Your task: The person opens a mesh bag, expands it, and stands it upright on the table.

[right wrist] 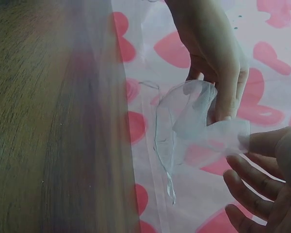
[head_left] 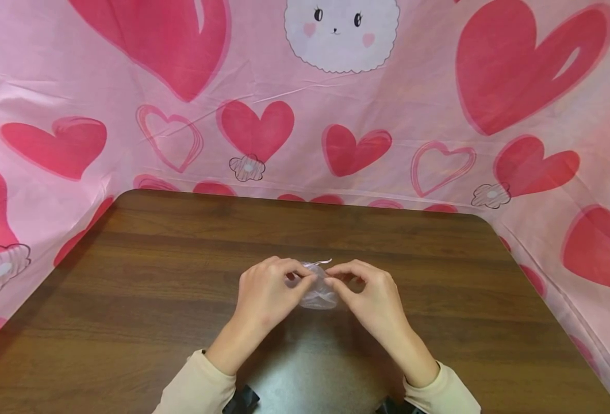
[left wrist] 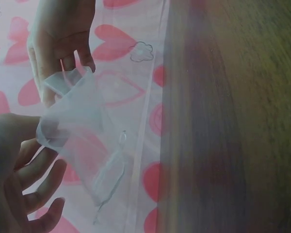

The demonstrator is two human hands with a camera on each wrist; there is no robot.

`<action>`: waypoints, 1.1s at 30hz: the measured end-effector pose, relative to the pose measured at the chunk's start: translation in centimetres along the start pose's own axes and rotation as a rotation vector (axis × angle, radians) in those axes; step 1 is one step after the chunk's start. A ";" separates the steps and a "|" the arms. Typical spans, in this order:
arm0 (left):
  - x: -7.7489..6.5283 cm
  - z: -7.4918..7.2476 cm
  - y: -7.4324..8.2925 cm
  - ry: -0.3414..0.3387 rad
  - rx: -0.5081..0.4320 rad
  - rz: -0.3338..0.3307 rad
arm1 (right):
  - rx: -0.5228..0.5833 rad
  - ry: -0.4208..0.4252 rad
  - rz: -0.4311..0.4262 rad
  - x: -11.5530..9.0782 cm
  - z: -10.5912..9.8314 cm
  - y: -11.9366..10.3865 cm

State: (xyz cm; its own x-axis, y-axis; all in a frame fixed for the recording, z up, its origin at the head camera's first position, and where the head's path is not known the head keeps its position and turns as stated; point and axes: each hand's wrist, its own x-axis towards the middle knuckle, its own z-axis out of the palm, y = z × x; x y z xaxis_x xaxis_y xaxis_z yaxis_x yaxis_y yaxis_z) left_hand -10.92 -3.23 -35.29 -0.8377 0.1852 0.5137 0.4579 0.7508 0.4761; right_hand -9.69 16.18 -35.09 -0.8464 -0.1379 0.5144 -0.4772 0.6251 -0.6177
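A small sheer white drawstring pouch (head_left: 319,299) is held up between my two hands over the table. My left hand (head_left: 269,292) pinches one side of its mouth between thumb and forefinger. On the opposite side, my right hand (head_left: 372,292) pinches the rim the same way, with its other fingers loosely bent in the right wrist view. Between the two grips the pouch's mouth (left wrist: 63,104) gapes a little. Thin ribbon strings (right wrist: 165,145) dangle from the far side of the pouch. Through the gauzy fabric, the backdrop's hearts show.
Under the hands lies a dark brown wooden table (head_left: 180,253) with rounded far corners. A pink cloth (head_left: 263,75) printed with red hearts rises behind it and along both sides. Black wrist-worn devices (head_left: 242,399) show below the cream sleeves (head_left: 196,385).
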 end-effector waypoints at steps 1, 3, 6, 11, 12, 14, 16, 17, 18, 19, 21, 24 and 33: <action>0.0 0.0 0.0 0.007 -0.004 -0.010 | 0.009 -0.003 -0.003 0.0 0.0 0.0; 0.0 0.0 -0.1 0.024 -0.010 -0.031 | 0.024 -0.007 -0.016 -0.1 0.0 -0.1; 0.0 0.1 -0.1 0.050 -0.010 -0.061 | 0.046 -0.017 -0.034 -0.2 -0.1 -0.3; 0.0 0.1 -0.2 0.085 -0.020 -0.096 | 0.056 -0.022 -0.057 -0.3 0.0 -0.6; 0.0 0.1 -0.3 0.088 -0.025 -0.101 | 0.053 -0.020 -0.061 -0.4 0.0 -0.6; 0.0 0.1 -0.3 0.091 -0.033 -0.109 | 0.044 -0.010 -0.068 -0.3 0.0 -0.5; 0.0 0.1 -0.3 0.090 -0.041 -0.112 | 0.034 0.004 -0.070 -0.3 0.1 -0.5; 0.1 0.1 -0.3 0.088 -0.045 -0.112 | 0.031 0.012 -0.070 -0.3 0.1 -0.4; 0.1 0.1 -0.2 0.087 -0.050 -0.112 | 0.032 0.020 -0.070 -0.2 0.1 -0.4; 0.1 0.1 -0.2 0.087 -0.055 -0.110 | 0.032 0.028 -0.070 -0.2 0.1 -0.3; 0.1 0.1 -0.2 0.089 -0.066 -0.103 | 0.037 0.044 -0.069 -0.1 0.2 -0.2; 0.1 0.0 -0.2 0.092 -0.078 -0.088 | 0.049 0.068 -0.078 0.0 0.2 -0.1; 0.1 0.0 -0.1 0.056 -0.089 -0.045 | 0.051 0.099 -0.069 0.1 0.0 0.0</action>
State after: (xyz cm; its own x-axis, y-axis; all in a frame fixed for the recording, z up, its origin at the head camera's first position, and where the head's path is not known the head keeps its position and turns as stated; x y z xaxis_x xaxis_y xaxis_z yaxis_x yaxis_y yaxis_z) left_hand -11.08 -3.27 -35.29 -0.8411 0.1153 0.5285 0.4473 0.6975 0.5598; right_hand -9.74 16.17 -35.03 -0.7850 -0.1013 0.6112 -0.5470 0.5767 -0.6069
